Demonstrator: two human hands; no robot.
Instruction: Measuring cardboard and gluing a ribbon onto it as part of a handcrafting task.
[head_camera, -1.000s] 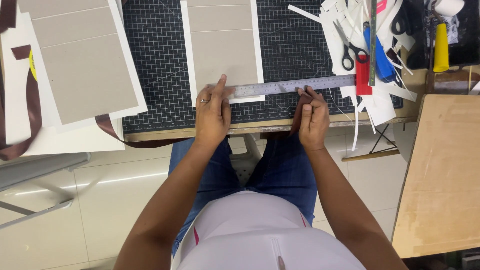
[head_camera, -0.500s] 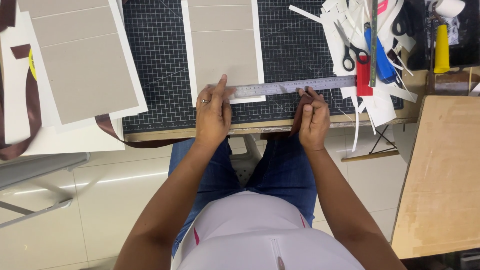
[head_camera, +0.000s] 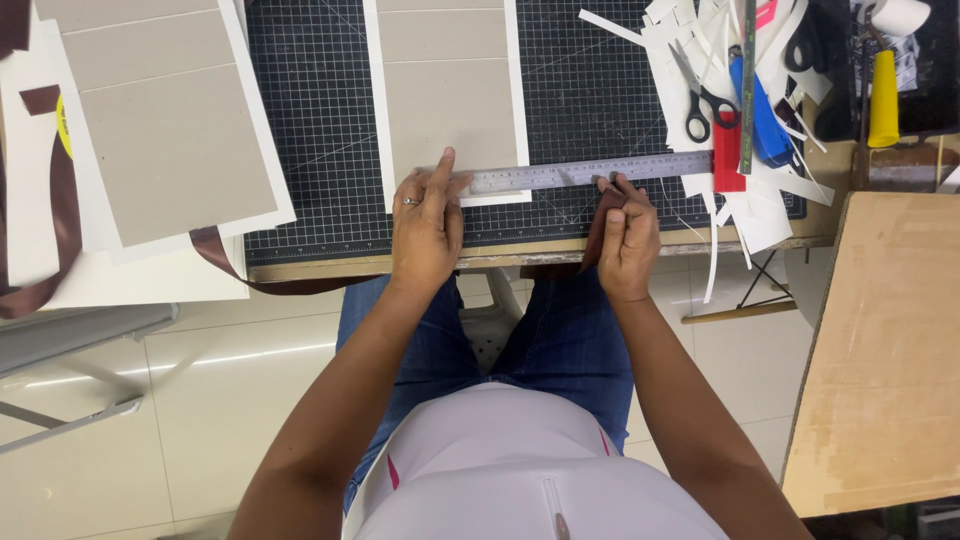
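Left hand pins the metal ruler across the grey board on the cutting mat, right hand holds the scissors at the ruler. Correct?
Not quite. In the head view the scissors lie untouched among paper strips; the right hand pinches brown ribbon. The left hand does pin the ruler.

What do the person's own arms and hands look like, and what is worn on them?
Both arms are bare, with no sleeves, gloves or watch in view. The left hand wears one small ring on a finger. The right hand shows no jewellery. The fingernails are short.
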